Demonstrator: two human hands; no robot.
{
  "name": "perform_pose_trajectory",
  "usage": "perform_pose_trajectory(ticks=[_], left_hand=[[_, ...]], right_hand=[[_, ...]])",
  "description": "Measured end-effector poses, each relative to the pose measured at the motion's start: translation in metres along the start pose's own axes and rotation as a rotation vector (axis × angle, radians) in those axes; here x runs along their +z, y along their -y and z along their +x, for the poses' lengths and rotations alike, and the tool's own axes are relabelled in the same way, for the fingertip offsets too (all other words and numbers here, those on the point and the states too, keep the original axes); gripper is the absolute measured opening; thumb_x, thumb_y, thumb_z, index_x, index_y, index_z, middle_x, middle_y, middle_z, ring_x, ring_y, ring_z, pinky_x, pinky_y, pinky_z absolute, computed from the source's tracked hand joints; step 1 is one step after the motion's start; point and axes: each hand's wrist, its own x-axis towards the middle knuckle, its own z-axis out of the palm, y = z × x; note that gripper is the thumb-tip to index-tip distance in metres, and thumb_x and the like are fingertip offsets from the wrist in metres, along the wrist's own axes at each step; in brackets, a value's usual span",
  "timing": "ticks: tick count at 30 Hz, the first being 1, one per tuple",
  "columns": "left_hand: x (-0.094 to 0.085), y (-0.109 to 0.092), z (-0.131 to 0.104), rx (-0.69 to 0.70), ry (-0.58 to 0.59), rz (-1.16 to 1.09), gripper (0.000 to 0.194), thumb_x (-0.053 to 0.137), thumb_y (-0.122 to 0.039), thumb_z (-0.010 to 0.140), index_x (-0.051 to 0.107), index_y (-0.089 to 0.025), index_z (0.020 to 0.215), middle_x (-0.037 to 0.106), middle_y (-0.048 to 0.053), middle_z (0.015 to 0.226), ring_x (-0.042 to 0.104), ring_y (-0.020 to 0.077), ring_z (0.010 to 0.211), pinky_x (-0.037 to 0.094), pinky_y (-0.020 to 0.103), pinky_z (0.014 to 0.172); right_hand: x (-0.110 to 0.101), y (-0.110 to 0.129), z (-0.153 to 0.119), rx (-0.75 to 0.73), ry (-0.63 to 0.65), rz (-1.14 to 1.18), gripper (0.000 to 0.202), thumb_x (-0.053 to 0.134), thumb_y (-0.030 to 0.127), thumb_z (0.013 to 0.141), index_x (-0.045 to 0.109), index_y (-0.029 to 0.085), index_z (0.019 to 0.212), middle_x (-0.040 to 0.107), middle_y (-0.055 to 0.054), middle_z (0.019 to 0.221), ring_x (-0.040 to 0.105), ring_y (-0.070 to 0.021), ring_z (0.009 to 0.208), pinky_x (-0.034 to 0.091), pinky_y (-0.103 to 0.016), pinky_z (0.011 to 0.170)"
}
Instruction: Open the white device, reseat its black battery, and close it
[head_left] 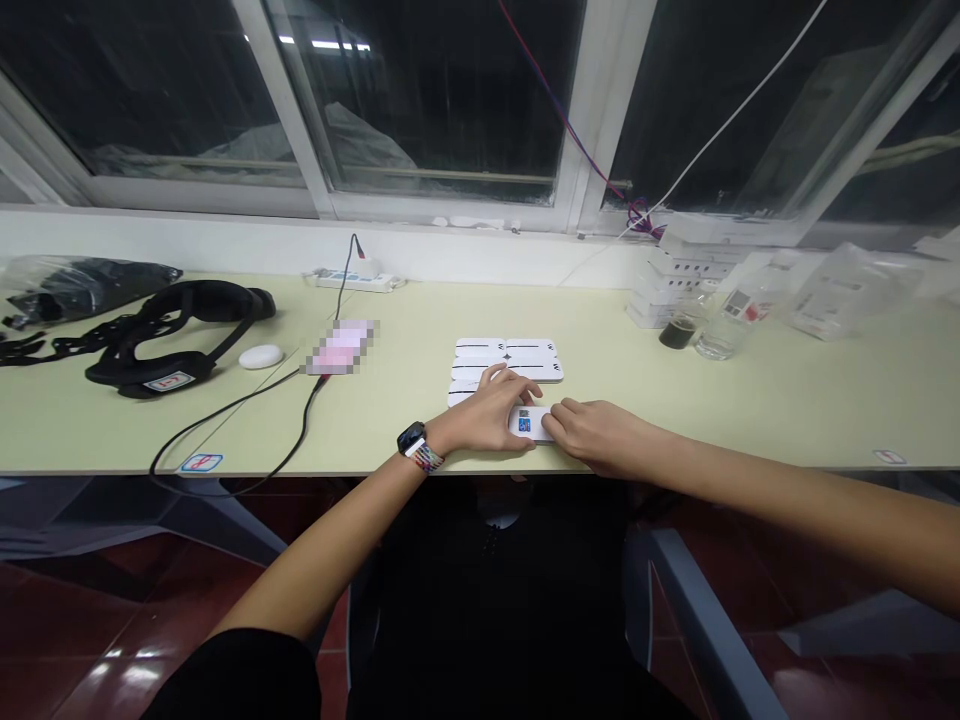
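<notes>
Dark windows [457,90] are spanning the wall far behind the white panels [536,358], which are lying in a close group on a pale yellow-green table [416,335]. Behind the panels and to their left, a power strip [356,281] is resting against the wall. Left of the panels, a pixelated pink object [341,347] is lying beside a black cable [310,410]; farther left, a white oval object [260,356] and a black headset [225,297] are sitting close together. Right of the panels, white boxes [679,270], a container of dark liquid [679,331], a clear bottle [716,340] and a plastic bag [832,292] are standing near the wall. Red floor tiles [146,630] are showing below, nearer the person than the panels.

Just in front of the panels, a white piece [525,424] with a blue printed patch is lying between the hands. The right hand [589,430] is grasping its right end with curled fingers. The left hand [487,412] is spanning its left end, thumb on the near side; whether it is pressing, I cannot tell.
</notes>
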Motion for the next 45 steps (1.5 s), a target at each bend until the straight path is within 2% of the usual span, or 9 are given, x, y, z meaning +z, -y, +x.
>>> perform_pose_trajectory(ticks=[10,15,18,21,25,28,33,37,45], left_hand=[[0.0,-0.001,-0.001,0.016,-0.005,0.01,0.062,0.084,-0.039,0.077,0.059,-0.022,0.132,0.072,0.009,0.114,0.054,0.04,0.135,0.028,0.064,0.129],[-0.001,-0.001,-0.001,0.002,0.004,-0.006,0.068,0.085,-0.042,0.077,0.059,-0.024,0.137,0.073,0.009,0.118,0.052,0.0412,0.139,0.026,0.065,0.13],[0.0,-0.001,-0.001,-0.013,0.021,-0.008,0.069,0.085,-0.042,0.078,0.058,-0.024,0.138,0.073,0.01,0.119,0.051,0.0417,0.142,0.022,0.065,0.132],[0.001,0.0,-0.001,-0.014,0.026,-0.01,0.071,0.086,-0.043,0.076,0.058,-0.024,0.139,0.073,0.01,0.12,0.05,0.0419,0.143,0.017,0.066,0.134],[0.001,0.0,0.0,-0.011,0.028,-0.028,0.073,0.087,-0.046,0.076,0.059,-0.024,0.139,0.074,0.01,0.121,0.05,0.0421,0.143,0.017,0.067,0.134],[0.0,-0.001,0.0,-0.009,0.024,-0.032,0.071,0.087,-0.045,0.076,0.06,-0.024,0.137,0.074,0.01,0.121,0.051,0.0417,0.142,0.018,0.066,0.133],[0.002,-0.001,0.0,0.013,0.022,-0.029,0.071,0.088,-0.045,0.075,0.06,-0.024,0.138,0.074,0.009,0.12,0.053,0.041,0.14,0.017,0.066,0.133],[0.002,-0.002,0.0,0.009,0.019,-0.036,0.07,0.087,-0.047,0.076,0.061,-0.025,0.137,0.075,0.009,0.12,0.053,0.041,0.139,0.019,0.067,0.132],[0.001,-0.006,0.001,-0.004,0.017,-0.038,0.068,0.087,-0.044,0.076,0.06,-0.025,0.134,0.075,0.008,0.117,0.053,0.0403,0.136,0.026,0.065,0.128]], right_hand=[[-0.002,-0.008,-0.006,0.06,-0.034,0.191,0.04,0.059,0.001,0.088,0.058,0.008,0.127,0.07,-0.016,0.109,0.066,-0.0248,0.089,0.042,-0.033,0.067],[0.005,-0.029,-0.017,0.125,-0.14,0.518,0.061,0.071,0.028,0.095,0.054,0.014,0.152,0.072,-0.018,0.131,0.072,-0.0285,0.102,0.051,-0.034,0.076],[0.011,-0.039,-0.018,0.142,-0.12,0.62,0.047,0.066,0.038,0.103,0.065,0.017,0.144,0.075,-0.015,0.126,0.074,-0.0254,0.094,0.049,-0.032,0.072],[0.014,-0.042,-0.015,0.11,-0.133,0.557,0.041,0.067,0.033,0.1,0.072,0.016,0.137,0.076,-0.014,0.114,0.072,-0.024,0.087,0.045,-0.03,0.068],[0.01,-0.042,-0.014,0.102,-0.102,0.56,0.047,0.075,0.036,0.092,0.074,0.016,0.135,0.075,-0.013,0.115,0.068,-0.0207,0.08,0.04,-0.028,0.062],[0.005,-0.042,-0.015,0.092,-0.071,0.546,0.041,0.07,0.03,0.095,0.075,0.016,0.133,0.073,-0.01,0.108,0.066,-0.0184,0.076,0.037,-0.027,0.06],[-0.001,-0.037,-0.015,0.111,-0.067,0.49,0.049,0.076,0.037,0.091,0.072,0.015,0.135,0.073,-0.011,0.109,0.067,-0.0204,0.078,0.039,-0.029,0.062],[-0.005,-0.033,-0.013,0.102,-0.03,0.479,0.042,0.074,0.032,0.091,0.073,0.015,0.13,0.072,-0.01,0.107,0.067,-0.0198,0.076,0.037,-0.028,0.06],[-0.012,-0.01,0.002,0.001,0.048,0.128,0.038,0.067,0.02,0.095,0.065,0.002,0.128,0.078,-0.018,0.097,0.071,-0.024,0.073,0.039,-0.032,0.061]])
